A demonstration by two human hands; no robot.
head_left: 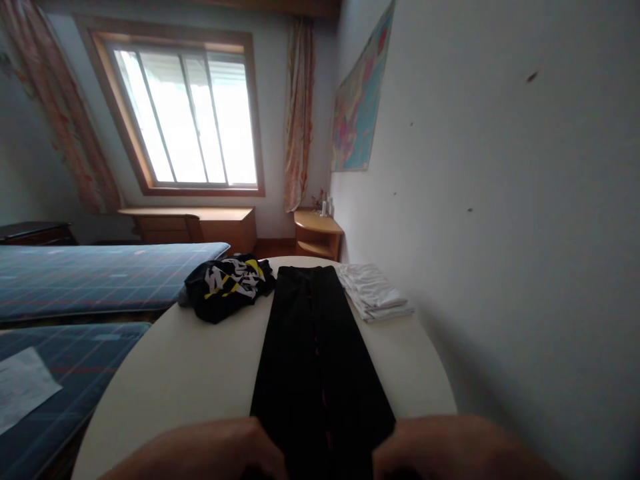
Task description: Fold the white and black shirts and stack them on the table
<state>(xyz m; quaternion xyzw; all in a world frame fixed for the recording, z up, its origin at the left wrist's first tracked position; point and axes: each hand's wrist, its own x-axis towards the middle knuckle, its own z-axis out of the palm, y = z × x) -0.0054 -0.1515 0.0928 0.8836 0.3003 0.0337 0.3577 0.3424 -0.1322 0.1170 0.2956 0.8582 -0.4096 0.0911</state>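
One pair of black trousers flat on a pale, round-edged table

Trousers lie lengthwise mid-table, waist at far end, legs side by side toward the wearer, thin gap between. Left hand at near end of left-side leg, right hand at near end of right-side leg; hands well apart. Fingers hidden or cut by bottom edge, blurry: cannot tell if pinching or spread. Left of waist: crumpled black garment with yellow and white print. Right of waist: folded white cloth, just beside. Off-table, left: two blue plaid mattresses, paper sheet on nearer one. Behind: wood-framed window, desk, corner shelf. Map on right wall.
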